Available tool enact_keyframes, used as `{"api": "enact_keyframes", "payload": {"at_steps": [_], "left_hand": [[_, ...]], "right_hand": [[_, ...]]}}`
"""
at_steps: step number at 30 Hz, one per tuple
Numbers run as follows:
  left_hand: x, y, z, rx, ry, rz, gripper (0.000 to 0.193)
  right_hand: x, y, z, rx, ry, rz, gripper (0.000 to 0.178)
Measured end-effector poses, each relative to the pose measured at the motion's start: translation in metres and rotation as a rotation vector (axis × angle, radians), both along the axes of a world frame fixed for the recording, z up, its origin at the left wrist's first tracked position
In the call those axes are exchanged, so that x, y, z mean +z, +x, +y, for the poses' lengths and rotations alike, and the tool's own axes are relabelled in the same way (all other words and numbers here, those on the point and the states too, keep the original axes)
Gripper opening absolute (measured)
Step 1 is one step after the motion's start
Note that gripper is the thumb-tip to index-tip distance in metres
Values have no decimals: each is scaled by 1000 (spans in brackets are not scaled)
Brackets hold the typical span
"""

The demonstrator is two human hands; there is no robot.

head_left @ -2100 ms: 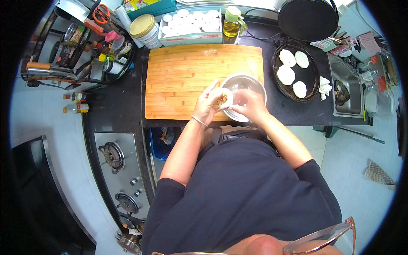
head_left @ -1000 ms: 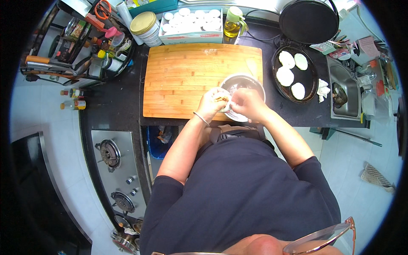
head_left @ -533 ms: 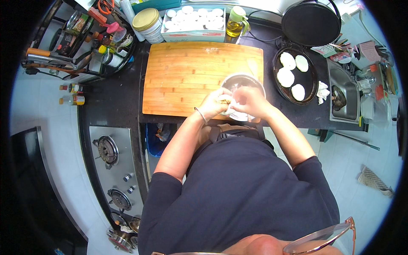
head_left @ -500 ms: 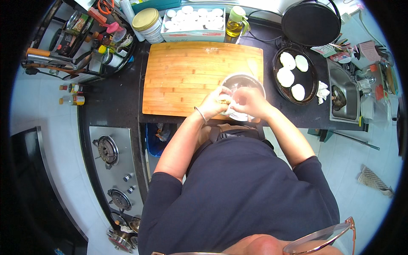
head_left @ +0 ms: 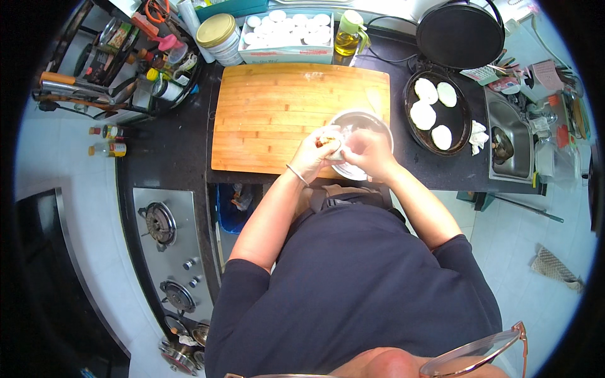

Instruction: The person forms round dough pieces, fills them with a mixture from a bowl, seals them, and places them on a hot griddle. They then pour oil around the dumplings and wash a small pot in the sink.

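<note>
A piece of white dough with a yellowish-brown filling (head_left: 327, 141) rests in my left hand (head_left: 307, 156), whose fingers curl round it. My right hand (head_left: 373, 155) is closed at the dough's right side, its fingertips pinching the edge. Both hands meet over the left part of a metal bowl (head_left: 386, 121), which overlaps the near right corner of a wooden cutting board (head_left: 271, 116). What lies inside the bowl is mostly covered by my hands. To the right, a round black electric griddle (head_left: 458, 121) holds several flat white dough rounds (head_left: 423, 116), its lid (head_left: 461, 36) raised.
Behind the board stand a gold-lidded tub (head_left: 217, 34), a box of white eggs (head_left: 287, 57) and an oil bottle (head_left: 346, 41). A crumpled tissue (head_left: 478, 137) lies between griddle and sink (head_left: 512, 165). A gas hob (head_left: 170, 246) is at left, below a spice rack (head_left: 120, 104).
My left hand has turned and lifted slightly, so more of the filling shows at the top of the dough. My right hand has shifted a little while staying at the dough's edge.
</note>
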State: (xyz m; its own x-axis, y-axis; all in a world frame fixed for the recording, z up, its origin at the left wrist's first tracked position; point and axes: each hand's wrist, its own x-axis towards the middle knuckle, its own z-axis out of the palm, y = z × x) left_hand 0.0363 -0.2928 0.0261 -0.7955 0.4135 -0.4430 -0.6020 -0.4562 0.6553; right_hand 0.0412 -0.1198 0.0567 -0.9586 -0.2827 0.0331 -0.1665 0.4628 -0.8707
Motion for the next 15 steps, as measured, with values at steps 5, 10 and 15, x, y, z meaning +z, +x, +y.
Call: {"api": "enact_keyframes", "payload": {"at_steps": [5,10,15], "left_hand": [[-8,-2,1,-73,-242,155,29],[-9,-5,-2,-118,-296,208,26],[-8,-13,-4,-272,-401,347,36]], "right_hand": [[4,-9,1,281,162,417,17],[-4,-10,5,141,168,215,21],[-13,-7,3,171,153,225,21]]}}
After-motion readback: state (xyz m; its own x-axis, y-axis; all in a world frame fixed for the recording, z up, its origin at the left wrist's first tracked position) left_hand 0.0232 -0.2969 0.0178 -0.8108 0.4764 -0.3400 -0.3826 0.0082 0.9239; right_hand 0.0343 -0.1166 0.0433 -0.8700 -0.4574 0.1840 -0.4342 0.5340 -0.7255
